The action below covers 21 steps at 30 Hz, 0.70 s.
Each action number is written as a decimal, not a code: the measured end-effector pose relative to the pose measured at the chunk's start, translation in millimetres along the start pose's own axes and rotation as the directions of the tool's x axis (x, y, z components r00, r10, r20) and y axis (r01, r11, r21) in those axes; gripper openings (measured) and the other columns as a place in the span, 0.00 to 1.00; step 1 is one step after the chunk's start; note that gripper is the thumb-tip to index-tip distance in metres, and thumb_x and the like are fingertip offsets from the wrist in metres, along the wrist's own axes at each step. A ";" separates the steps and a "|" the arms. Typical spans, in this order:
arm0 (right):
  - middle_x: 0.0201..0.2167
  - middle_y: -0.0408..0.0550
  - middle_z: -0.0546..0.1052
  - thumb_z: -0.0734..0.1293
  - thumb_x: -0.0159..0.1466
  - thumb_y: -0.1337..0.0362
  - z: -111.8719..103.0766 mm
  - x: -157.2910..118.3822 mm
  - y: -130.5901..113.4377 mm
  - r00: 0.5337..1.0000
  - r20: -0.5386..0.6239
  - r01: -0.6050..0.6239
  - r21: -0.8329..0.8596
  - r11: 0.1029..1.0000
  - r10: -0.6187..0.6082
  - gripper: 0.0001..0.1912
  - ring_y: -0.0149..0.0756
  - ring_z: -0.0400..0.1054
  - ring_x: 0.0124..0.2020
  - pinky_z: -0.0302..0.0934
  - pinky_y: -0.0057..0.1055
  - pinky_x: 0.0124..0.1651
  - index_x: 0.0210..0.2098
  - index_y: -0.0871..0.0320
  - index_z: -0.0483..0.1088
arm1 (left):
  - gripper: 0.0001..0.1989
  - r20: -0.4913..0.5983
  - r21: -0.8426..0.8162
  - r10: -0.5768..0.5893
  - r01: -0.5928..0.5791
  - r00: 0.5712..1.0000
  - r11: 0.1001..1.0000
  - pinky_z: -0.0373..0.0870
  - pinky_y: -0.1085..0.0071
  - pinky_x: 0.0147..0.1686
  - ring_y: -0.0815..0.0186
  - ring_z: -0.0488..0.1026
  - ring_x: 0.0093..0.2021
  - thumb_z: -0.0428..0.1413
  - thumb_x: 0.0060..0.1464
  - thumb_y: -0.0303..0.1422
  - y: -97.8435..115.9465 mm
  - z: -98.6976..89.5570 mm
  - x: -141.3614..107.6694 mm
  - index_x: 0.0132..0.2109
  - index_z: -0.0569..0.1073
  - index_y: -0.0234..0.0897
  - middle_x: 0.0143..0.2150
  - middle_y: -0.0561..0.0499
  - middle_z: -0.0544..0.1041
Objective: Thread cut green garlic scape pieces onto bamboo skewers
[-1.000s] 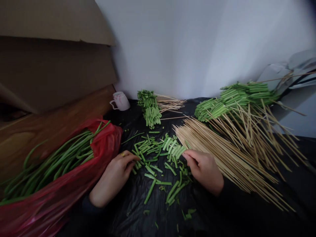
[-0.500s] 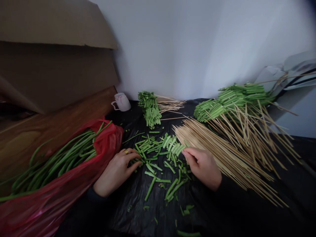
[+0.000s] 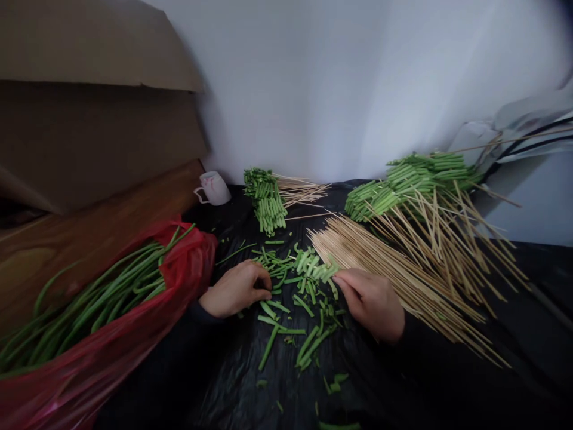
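Note:
My right hand [image 3: 373, 303] pinches a skewer strung with a row of cut green bean pieces [image 3: 316, 267]; the stick itself is mostly hidden in the fingers. The skewered pieces hang over loose cut green beans [image 3: 278, 263] scattered on the black plastic sheet [image 3: 228, 370]. At the left side of these loose pieces, my left hand [image 3: 239, 288] has its fingers curled and thumb and forefinger drawn together. Whatever may be between those fingertips is hidden.
A red plastic bag [image 3: 192, 257] holds long green beans [image 3: 111, 292] at left. Bare bamboo skewers [image 3: 403, 280] lie right of my right hand. Filled bean skewers are stacked in a back-middle pile [image 3: 267, 203] and a back-right pile [image 3: 412, 182]. A white mug [image 3: 215, 189] stands near a cardboard box [image 3: 102, 131].
My left hand has moved right and slightly up, its fingers drawing closer together. My right hand still holds the skewer at nearly the same spot. The whole view has shifted slightly.

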State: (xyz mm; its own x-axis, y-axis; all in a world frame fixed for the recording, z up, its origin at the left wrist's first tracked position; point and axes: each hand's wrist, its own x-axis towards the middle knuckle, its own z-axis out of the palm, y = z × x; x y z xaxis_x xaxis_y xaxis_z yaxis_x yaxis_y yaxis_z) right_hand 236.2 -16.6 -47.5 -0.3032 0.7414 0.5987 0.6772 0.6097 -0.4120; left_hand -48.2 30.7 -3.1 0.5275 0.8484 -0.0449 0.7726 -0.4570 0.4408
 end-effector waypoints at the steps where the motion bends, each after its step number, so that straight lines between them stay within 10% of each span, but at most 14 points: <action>1: 0.33 0.47 0.78 0.57 0.68 0.68 0.6 -0.8 -0.5 1.000 0.008 0.013 -0.009 1.000 -0.012 0.12 0.33 0.72 0.35 0.61 0.29 0.40 0.37 0.57 0.72 | 0.02 0.020 -0.008 0.016 -0.016 1.000 1.000 0.63 0.69 0.38 0.59 0.71 0.37 0.62 0.45 0.35 -0.4 0.3 0.7 0.30 0.79 0.43 0.31 0.51 0.77; 8: 0.37 0.48 0.78 0.56 0.68 0.68 2.5 -1.6 -4.2 0.998 -0.045 -0.029 0.035 0.999 0.031 0.11 0.35 0.72 0.38 0.63 0.31 0.41 0.44 0.57 0.69 | 0.05 0.013 -0.127 0.021 -0.019 1.000 0.992 0.62 0.73 0.32 0.65 0.71 0.30 0.58 0.50 0.34 6.1 -18.0 3.0 0.32 0.78 0.41 0.27 0.53 0.77; 13: 0.33 0.47 0.77 0.56 0.68 0.68 4.8 -2.1 -5.9 0.997 -0.081 -0.014 0.034 0.999 0.017 0.10 0.34 0.72 0.35 0.62 0.30 0.39 0.40 0.57 0.69 | 0.09 -0.316 -0.390 -0.101 -0.032 0.943 0.920 0.66 0.70 0.40 0.61 0.74 0.37 0.59 0.50 0.38 22.3 -14.1 17.9 0.36 0.81 0.39 0.36 0.49 0.81; 21: 0.31 0.46 0.76 0.56 0.69 0.65 2.0 -3.7 -8.1 0.997 -0.040 -0.072 -0.051 0.996 0.070 0.12 0.32 0.71 0.32 0.58 0.28 0.37 0.37 0.57 0.70 | 0.16 -0.175 -0.946 -0.380 -0.049 0.908 0.319 0.68 0.72 0.35 0.70 0.72 0.29 0.66 0.43 0.40 27.8 24.1 24.7 0.35 0.79 0.32 0.31 0.49 0.80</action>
State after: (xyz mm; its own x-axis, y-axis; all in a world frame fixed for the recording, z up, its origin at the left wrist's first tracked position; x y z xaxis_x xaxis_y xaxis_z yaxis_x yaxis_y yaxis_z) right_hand 230.4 -23.7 -47.7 -0.2275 0.7706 0.5954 0.7305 0.5394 -0.4190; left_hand -5.1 32.5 -13.5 0.1230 0.9911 -0.0512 -0.1136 0.0654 0.9914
